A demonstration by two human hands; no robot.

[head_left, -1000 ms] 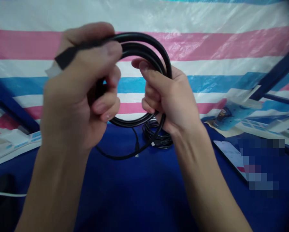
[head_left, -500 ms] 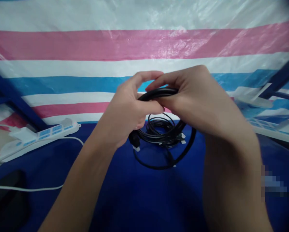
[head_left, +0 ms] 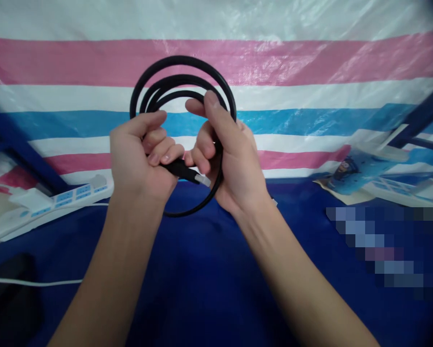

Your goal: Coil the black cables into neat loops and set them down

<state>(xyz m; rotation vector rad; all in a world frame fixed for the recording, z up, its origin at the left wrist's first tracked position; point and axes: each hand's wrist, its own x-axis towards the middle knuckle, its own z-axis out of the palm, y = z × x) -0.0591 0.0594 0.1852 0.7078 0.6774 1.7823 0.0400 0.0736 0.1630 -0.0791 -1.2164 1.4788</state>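
A black cable (head_left: 182, 60) is wound into several loops that stand upright between my hands. My left hand (head_left: 140, 159) has its fingers wrapped round the left side of the coil, and a black connector (head_left: 182, 170) with a pale tip sticks out from under its fingers toward the right. My right hand (head_left: 234, 154) is curled round the right side of the loops, its thumb lying over them. One thin loop hangs below the hands, above the blue tabletop (head_left: 202, 270).
A white power strip (head_left: 53, 205) with a plugged-in adapter lies at the left, a white cord (head_left: 32, 283) and dark object (head_left: 10, 299) nearer. Another strip (head_left: 400, 190) and a blue printed packet (head_left: 357, 168) are at the right. Striped sheeting (head_left: 93, 62) hangs behind.
The coil has been raised and turned to face the camera. My left hand moved left, and my right hand turned palm inward and moved left. The cables on the table are now mostly hidden.
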